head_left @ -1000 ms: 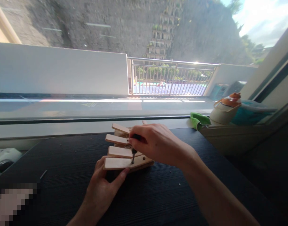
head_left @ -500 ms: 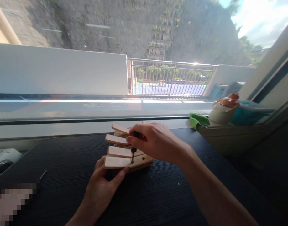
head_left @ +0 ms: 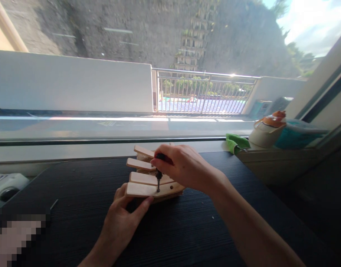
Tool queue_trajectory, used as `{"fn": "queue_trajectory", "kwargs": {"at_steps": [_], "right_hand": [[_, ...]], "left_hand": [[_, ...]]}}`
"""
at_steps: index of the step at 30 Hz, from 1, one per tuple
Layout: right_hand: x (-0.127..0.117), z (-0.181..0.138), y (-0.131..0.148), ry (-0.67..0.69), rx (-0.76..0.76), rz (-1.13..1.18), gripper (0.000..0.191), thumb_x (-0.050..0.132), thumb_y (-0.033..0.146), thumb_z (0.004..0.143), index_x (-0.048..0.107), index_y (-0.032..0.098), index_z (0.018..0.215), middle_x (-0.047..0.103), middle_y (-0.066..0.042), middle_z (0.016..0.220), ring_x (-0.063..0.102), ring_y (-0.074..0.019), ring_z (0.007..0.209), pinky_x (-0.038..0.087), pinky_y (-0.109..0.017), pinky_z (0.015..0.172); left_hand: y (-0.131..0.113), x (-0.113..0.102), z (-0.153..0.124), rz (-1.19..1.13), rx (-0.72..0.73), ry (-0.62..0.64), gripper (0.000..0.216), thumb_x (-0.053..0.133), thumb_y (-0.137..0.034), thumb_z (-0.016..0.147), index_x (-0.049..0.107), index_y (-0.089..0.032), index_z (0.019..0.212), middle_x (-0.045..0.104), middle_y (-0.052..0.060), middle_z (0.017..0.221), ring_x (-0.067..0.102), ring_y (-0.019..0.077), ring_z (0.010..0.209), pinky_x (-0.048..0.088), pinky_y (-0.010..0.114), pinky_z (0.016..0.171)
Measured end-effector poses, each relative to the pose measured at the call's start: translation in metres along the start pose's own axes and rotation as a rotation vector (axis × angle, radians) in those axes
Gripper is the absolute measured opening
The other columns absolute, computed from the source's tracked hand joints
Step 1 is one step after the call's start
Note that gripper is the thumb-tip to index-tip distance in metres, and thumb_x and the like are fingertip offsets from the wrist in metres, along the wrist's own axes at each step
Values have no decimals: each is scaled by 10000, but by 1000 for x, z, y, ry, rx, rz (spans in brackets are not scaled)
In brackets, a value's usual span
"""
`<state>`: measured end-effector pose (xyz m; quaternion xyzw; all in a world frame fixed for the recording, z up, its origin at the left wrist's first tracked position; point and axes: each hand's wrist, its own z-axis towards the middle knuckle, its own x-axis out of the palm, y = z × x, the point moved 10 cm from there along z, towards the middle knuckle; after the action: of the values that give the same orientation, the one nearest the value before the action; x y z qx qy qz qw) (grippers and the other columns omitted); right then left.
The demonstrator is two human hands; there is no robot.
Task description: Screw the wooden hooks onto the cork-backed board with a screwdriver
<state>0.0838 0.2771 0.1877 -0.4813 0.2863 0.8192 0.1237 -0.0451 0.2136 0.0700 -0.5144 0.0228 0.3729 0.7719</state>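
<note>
A small wooden piece made of several pale slats on a darker base lies on the black table. My left hand grips its near edge, thumb under the nearest slat. My right hand is closed round a short black-handled screwdriver, held upright with its tip on the nearest slat.
On the window sill at right lie a green cloth, a cream pot with an orange lid and a teal thing. A white device sits at the far left. A small dark screw lies on the table at left.
The two hands and the screwdriver stay on the wooden piece; only the view has shifted slightly.
</note>
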Motion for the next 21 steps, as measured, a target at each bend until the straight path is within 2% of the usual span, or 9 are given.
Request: {"fn": "queue_trajectory", "kwargs": {"at_steps": [4,10,15,21], "right_hand": [[0,0,-5,-11,65,-49,276,471,389,938,635,176,875,594,4,670,441,-92,576,196,-255,547],[-7,-7,4,9,-27,43,228,517,302,902,656,209,1057,606,24,703,468,-82,595,241,-234,563],[-8,-5,4,4,-49,74,201,499,272,906,659,179,984,581,25,681,440,-75,579,248,-229,555],[-2,0,-10,-22,36,52,219,496,354,917,623,178,949,596,17,681,454,-87,579,236,-235,542]], "left_hand": [[4,1,1,10,-24,12,162,698,-436,654,742,-289,706,704,14,886,631,226,894,521,361,862],[10,1,-1,22,-78,36,225,687,-468,653,747,-284,767,697,20,946,628,234,928,503,376,908],[10,1,-1,30,-88,31,226,687,-455,648,746,-286,786,696,18,970,627,236,941,500,376,923],[12,1,-2,38,-87,30,246,682,-461,651,742,-289,816,694,17,996,624,239,975,498,377,934]]}}
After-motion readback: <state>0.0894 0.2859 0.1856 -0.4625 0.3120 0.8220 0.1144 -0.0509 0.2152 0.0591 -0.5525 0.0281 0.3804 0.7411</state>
